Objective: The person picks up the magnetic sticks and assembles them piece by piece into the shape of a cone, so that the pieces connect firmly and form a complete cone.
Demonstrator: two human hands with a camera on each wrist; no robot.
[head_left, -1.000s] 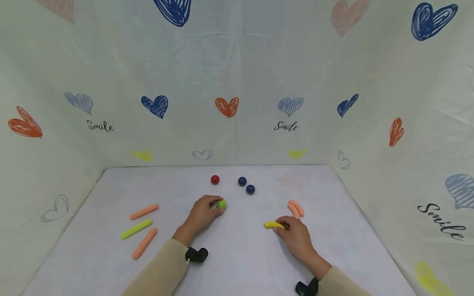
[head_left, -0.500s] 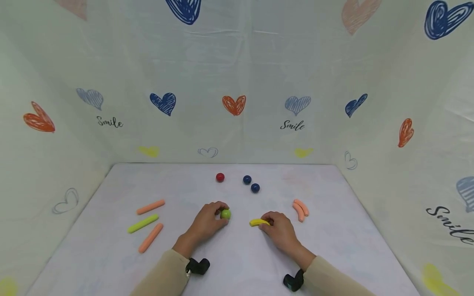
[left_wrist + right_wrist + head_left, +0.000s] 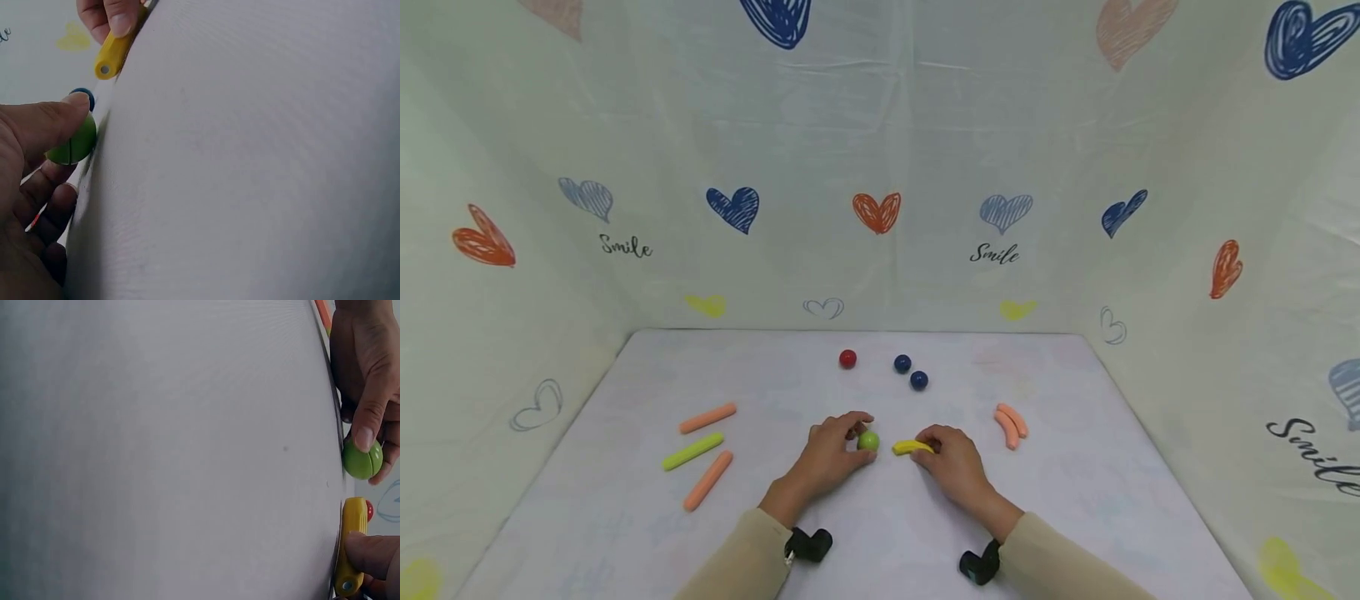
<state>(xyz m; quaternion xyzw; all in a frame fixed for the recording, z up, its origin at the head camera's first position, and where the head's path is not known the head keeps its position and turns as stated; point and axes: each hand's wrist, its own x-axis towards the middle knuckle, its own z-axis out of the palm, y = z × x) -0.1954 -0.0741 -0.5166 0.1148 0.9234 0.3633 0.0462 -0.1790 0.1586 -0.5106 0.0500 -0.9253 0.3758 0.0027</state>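
My left hand (image 3: pixel 829 457) pinches a green ball (image 3: pixel 868 440) between thumb and fingers. A thin seam runs round the ball (image 3: pixel 70 144) in the left wrist view. To its right, my right hand (image 3: pixel 957 468) grips a short curved yellow magnetic stick (image 3: pixel 906 447), its free end pointing at the ball. A small round metal-coloured disc shows in the end of the yellow stick (image 3: pixel 111 59). Ball and stick are close together with a narrow gap between them, low over the white table (image 3: pixel 820 533).
Beyond the hands lie a red ball (image 3: pixel 847 359) and two dark blue balls, one farther back (image 3: pixel 902 363), one nearer (image 3: pixel 919 381). At right are two curved orange sticks (image 3: pixel 1012 425). Straight sticks at left include a lime one (image 3: pixel 693 452) between two orange ones (image 3: pixel 708 481).
My right hand has moved left with the yellow stick. My left hand has come nearer and slightly right with the green ball, so the gap between them has narrowed. The head view has shifted slightly.
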